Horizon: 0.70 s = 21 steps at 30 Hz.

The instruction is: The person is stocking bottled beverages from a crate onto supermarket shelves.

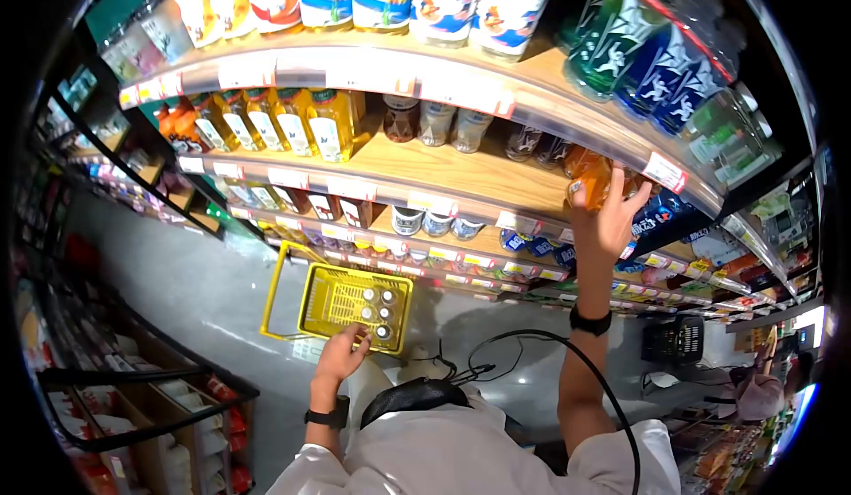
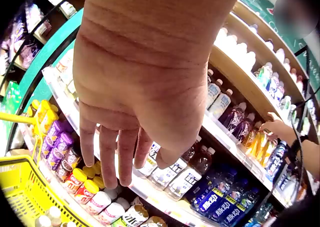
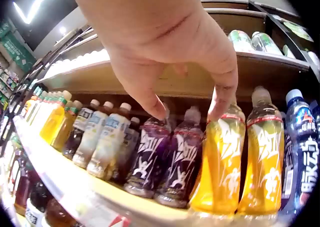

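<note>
My right hand (image 1: 605, 216) reaches into a shelf of drinks, its fingers spread. In the right wrist view, one fingertip is right at the top of an orange drink bottle (image 3: 220, 162). Another digit overlaps the cap of a purple drink bottle (image 3: 150, 154), and a second purple bottle (image 3: 182, 162) stands between them. A further orange bottle (image 3: 262, 159) is to the right. My left hand (image 1: 339, 353) hangs low with relaxed fingers and holds nothing. It is at the near edge of a yellow shopping basket (image 1: 332, 300), in which several white-capped bottles (image 1: 383, 332) stand.
Blue drink bottles (image 3: 302, 152) stand right of the orange ones. An upper shelf edge (image 1: 532, 109) overhangs the right hand. A black cable (image 1: 612, 397) loops past the right arm. A dark basket (image 1: 672, 342) stands on the floor at right, with another person (image 1: 761, 393) beyond it.
</note>
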Each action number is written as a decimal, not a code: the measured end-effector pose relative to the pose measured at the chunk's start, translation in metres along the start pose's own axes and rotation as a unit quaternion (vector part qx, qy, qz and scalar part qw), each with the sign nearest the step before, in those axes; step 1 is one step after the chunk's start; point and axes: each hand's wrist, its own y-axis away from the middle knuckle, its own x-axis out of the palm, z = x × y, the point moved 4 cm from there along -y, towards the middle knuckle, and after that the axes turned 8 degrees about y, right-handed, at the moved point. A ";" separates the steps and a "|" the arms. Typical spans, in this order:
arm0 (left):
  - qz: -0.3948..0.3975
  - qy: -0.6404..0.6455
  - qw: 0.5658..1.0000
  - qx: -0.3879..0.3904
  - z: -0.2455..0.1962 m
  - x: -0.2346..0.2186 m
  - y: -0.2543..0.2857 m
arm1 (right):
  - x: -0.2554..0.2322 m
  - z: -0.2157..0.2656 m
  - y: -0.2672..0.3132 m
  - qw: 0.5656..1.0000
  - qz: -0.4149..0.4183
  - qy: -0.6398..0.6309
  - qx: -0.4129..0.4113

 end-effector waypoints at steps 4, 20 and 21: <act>-0.004 0.018 1.000 0.013 0.004 -0.004 0.004 | 0.030 -0.038 -0.030 0.997 0.069 0.036 0.019; -0.009 0.409 0.912 0.007 -0.013 -0.019 0.005 | 0.002 -0.016 0.055 0.945 -0.111 -0.202 -0.231; -0.014 0.413 0.911 0.003 -0.019 -0.019 0.003 | -0.014 -0.004 0.059 0.925 -0.155 -0.154 -0.310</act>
